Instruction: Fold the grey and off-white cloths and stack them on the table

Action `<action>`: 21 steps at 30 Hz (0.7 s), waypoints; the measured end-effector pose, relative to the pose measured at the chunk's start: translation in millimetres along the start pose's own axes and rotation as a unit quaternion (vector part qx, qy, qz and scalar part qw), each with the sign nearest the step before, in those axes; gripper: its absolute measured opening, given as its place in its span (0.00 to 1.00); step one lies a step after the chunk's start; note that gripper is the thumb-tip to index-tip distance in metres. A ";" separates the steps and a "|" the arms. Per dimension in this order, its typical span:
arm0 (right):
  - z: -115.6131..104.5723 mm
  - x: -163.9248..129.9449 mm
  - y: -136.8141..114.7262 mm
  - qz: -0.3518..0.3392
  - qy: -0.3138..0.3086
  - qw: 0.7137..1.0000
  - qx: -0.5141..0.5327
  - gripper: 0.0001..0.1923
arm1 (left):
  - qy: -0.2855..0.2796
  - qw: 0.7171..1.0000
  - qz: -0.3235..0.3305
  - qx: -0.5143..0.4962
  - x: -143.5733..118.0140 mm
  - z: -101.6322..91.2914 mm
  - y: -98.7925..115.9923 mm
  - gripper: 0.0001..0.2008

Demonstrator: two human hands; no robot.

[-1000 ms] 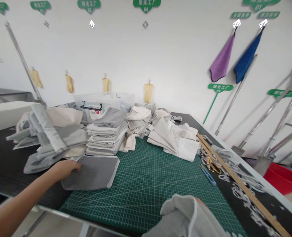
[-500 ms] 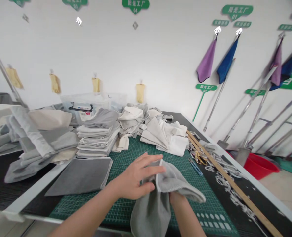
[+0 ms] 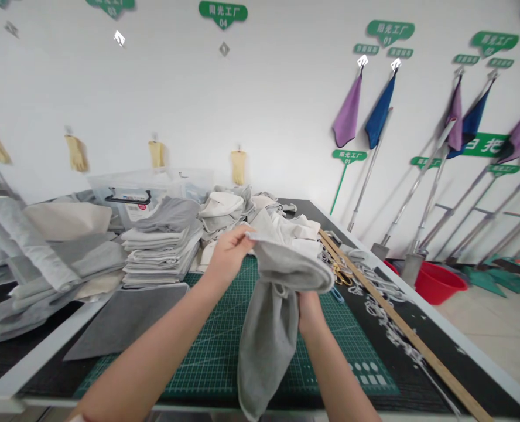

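Note:
A grey fabric piece (image 3: pixel 269 340) with a stitched edge hangs between my hands above the green cutting mat (image 3: pixel 216 328). My left hand (image 3: pixel 231 249) pinches its upper left corner. Beneath the folded-over part, my right hand (image 3: pixel 308 310) is closed around the cloth; its fingers are mostly hidden by the fabric. The lower end droops toward the table's front edge. Left of the mat lies a flat grey cloth piece (image 3: pixel 128 316), in front of a stack of folded grey cloths (image 3: pixel 161 252).
Loose white and grey cloths (image 3: pixel 295 231) heap at the back, near a clear plastic box (image 3: pixel 132 196). Along the right run a wooden ruler (image 3: pixel 409 334), gold-handled scissors (image 3: pixel 342 274) and white cord scraps (image 3: pixel 392 328). A red basin (image 3: pixel 440 284) stands on the floor.
My left hand has gone from spread fingers beside the cloth to pinching its corner, lifting it up and leftward. The cloth's upper part is raised and stretched between my hands. The view has turned slightly right.

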State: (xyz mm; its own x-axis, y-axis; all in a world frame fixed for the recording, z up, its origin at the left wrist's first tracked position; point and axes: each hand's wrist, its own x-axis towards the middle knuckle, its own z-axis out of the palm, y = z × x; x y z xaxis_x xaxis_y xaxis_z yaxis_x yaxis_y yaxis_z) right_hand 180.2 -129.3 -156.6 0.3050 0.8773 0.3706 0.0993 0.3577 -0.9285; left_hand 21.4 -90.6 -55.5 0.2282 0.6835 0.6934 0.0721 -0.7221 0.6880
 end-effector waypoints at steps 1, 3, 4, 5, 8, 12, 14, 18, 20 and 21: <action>-5.5 4.4 -0.6 0.019 0.002 0.999 0.026 0.13 | 0.045 0.999 0.001 -0.017 9.8 -4.5 1.2 0.10; -18.2 14.1 -4.0 0.081 0.022 0.991 0.107 0.15 | 0.123 0.992 0.009 -0.035 27.1 -14.0 4.5 0.09; -25.0 19.0 -6.8 0.108 0.040 0.982 0.147 0.15 | 0.152 0.988 0.011 -0.038 34.1 -19.0 6.7 0.09; -31.9 23.9 -10.3 0.126 0.062 0.974 0.176 0.14 | 0.170 0.985 0.009 -0.037 39.8 -24.1 9.3 0.08; -51.7 37.8 -23.6 0.108 0.126 0.969 0.182 0.13 | 0.189 0.982 0.004 -0.010 51.5 -40.9 18.7 0.06; -77.3 55.8 -43.6 0.049 0.199 0.958 0.199 0.13 | 0.259 0.963 0.070 0.038 61.7 -70.0 31.2 0.06; -91.2 65.2 -50.3 0.021 0.222 0.954 0.203 0.13 | 0.276 0.956 0.090 0.045 65.1 -86.0 35.8 0.06; -113.6 86.1 -47.8 -0.030 0.208 0.970 0.123 0.08 | 0.221 0.975 0.025 0.024 68.3 -104.7 37.2 0.08; -113.2 95.0 -41.9 -0.041 0.179 0.983 0.014 0.08 | 0.164 0.986 -0.020 0.033 69.1 -100.2 33.5 0.08; -108.3 97.6 -40.0 -0.042 0.168 0.984 -0.034 0.08 | 0.132 0.989 -0.034 0.054 69.1 -93.9 31.2 0.08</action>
State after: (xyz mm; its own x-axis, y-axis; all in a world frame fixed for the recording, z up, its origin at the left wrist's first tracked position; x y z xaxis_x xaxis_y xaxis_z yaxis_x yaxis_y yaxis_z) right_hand 308.6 -92.6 -85.6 0.5879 0.6858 0.4290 0.1972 0.3928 -0.8982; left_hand -51.7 -55.9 34.0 -0.0414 0.7249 0.6876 0.1846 -0.6708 0.7183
